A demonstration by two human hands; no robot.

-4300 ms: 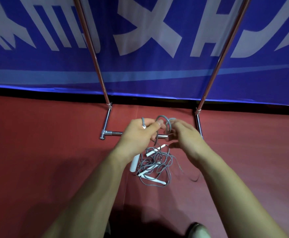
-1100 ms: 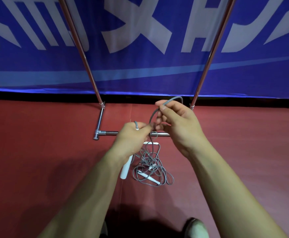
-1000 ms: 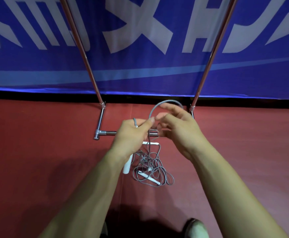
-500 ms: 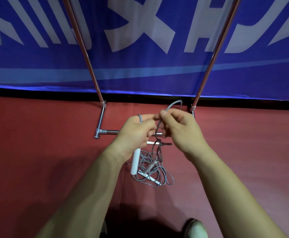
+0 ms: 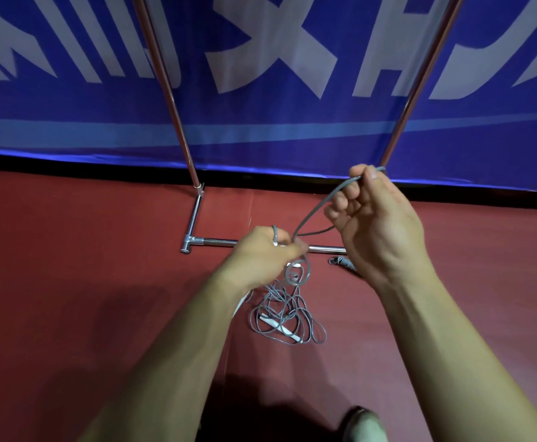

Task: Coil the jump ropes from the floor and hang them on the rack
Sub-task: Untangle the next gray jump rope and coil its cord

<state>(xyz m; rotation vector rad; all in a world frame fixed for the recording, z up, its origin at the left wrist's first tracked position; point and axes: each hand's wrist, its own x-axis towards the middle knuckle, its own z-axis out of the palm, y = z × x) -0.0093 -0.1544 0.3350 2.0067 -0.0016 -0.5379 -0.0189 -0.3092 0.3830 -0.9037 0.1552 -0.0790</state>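
A grey jump rope (image 5: pixel 316 208) runs taut between my two hands. My left hand (image 5: pixel 262 253) grips the rope and its white handle, most of which is hidden under my wrist. My right hand (image 5: pixel 375 218) is raised to the upper right and pinches a loop of the rope between thumb and fingers. Below my hands the remaining rope lies in a tangled pile (image 5: pixel 287 317) on the red floor, with another white handle (image 5: pixel 279 328) in it. The chrome rack (image 5: pixel 171 100) stands just behind, its two uprights rising out of view.
The rack's base bar (image 5: pixel 219 241) crosses the floor right under my hands. A small coiled spring-like piece (image 5: pixel 343 261) lies by my right wrist. A blue banner with white lettering (image 5: pixel 267 59) hangs behind the rack. A shoe (image 5: pixel 362 424) shows at the bottom edge.
My right hand has pulled away from my left, up and to the right, drawing out a length of rope. My left hand stayed in place, and the pile lies lower and looser.
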